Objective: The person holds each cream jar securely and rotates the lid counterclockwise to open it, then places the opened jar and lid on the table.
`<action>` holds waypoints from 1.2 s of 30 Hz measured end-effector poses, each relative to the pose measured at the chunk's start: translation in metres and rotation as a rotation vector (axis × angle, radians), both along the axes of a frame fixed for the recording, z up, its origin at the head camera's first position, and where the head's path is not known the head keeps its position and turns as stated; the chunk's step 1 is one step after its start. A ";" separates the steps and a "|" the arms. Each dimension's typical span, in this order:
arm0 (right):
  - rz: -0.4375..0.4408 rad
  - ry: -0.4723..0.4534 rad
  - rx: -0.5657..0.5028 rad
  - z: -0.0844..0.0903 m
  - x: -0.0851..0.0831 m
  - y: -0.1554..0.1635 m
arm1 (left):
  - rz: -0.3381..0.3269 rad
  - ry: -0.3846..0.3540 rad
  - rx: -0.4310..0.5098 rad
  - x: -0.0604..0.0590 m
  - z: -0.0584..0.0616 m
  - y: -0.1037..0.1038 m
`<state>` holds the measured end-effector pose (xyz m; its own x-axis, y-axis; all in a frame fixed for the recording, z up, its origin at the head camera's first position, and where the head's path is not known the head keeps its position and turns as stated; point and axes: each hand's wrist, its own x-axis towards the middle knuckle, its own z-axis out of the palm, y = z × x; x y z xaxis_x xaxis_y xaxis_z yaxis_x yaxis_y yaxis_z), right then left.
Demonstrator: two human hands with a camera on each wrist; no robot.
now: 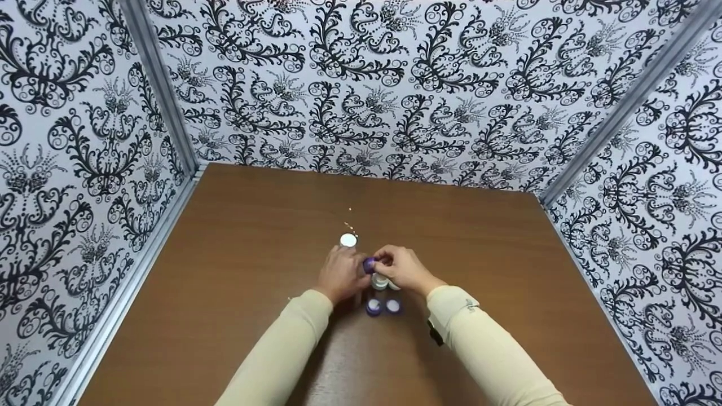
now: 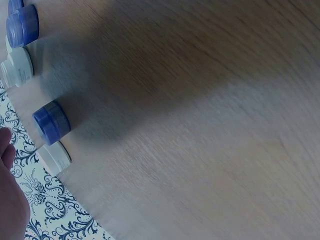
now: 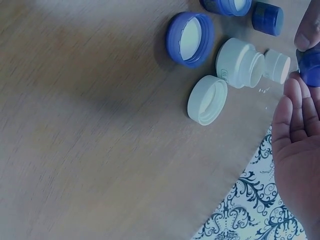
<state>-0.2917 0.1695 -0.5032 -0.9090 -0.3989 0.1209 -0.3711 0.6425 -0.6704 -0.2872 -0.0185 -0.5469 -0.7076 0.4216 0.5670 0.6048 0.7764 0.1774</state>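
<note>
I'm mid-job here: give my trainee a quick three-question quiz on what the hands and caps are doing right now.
1. True or false: both hands meet at one small blue cap.
2. In the head view, the two open blue caps lie: A) beyond the hands, B) nearer the person than the hands.
3. What colour is the upturned lid beside the white bottle in the right wrist view?

Key: 1 true; 2 B; 3 white.

Brown wooden table (image 1: 237, 270), patterned black-and-white walls (image 1: 395, 84), metal corner strips (image 1: 161, 90)
</note>
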 end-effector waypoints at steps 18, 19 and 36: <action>0.032 0.007 -0.014 -0.004 -0.001 0.002 | -0.012 0.002 -0.009 0.000 0.000 0.000; 0.034 0.007 -0.016 -0.005 -0.001 0.001 | -0.015 0.006 -0.009 0.000 0.000 0.000; 0.067 0.008 -0.057 -0.004 0.001 -0.001 | 0.022 -0.006 0.009 0.001 0.000 -0.003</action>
